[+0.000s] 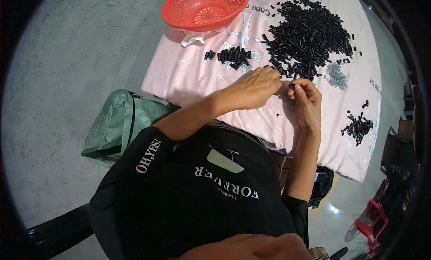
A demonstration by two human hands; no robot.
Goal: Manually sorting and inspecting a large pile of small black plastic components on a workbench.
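My right hand point(307, 103) pinches a small black cylindrical part point(291, 86) between thumb and fingers, just over the pink cloth point(195, 78). Beside it, back turned up, my left hand point(261, 86) has its fingers curled; whatever may be between its fingertips is hidden. Beyond both hands spreads a large heap of short black tubular parts point(308, 38). A smaller group of black parts point(235, 56) lies left of it, some of them side by side. To the right of the heap is a patch of tiny translucent bluish pieces point(336, 76).
A red perforated plastic basket point(205, 16) stands at the far left of the cloth. Another small pile of black pieces point(358, 128) lies at the right. One tiny black piece point(278, 115) rests near me. A green woven bag point(116, 125) is at my left, a red stool point(372, 221) lower right.
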